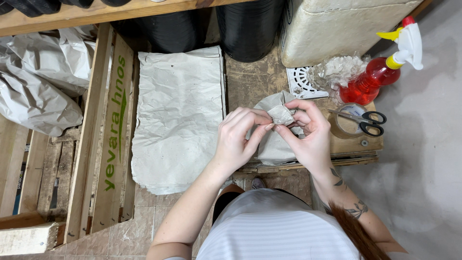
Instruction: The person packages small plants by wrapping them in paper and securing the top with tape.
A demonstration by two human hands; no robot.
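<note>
Both hands work one piece of grey wrapping paper (273,144) above the low wooden table (250,79). The left hand (236,139) has its fingers (250,117) curled inward and closed on the crumpled top of the paper, thumb tip pressed against the fold. The right hand (310,139) meets it from the right; its fingers (303,107) are bent and pinch the same bunched top, so the two sets of fingertips nearly touch. Neither hand is released; both grasp the paper. The lower part of the paper hangs between the palms and reaches down toward the table's near edge. Left of the hands, a stack of flat grey paper sheets (178,120) lies spread out, apart from the held piece. Further left stands a wooden crate side (113,139) with green lettering, and beyond it lie crumpled paper bundles (38,82). To the right of the hands, a pair of black-handled scissors (363,120) rests across a roll of clear tape (347,126). A red spray bottle (385,72) with a white and yellow trigger lies far right, beside a wad of clear plastic film (337,72) and a white drain grate (301,83).
</note>
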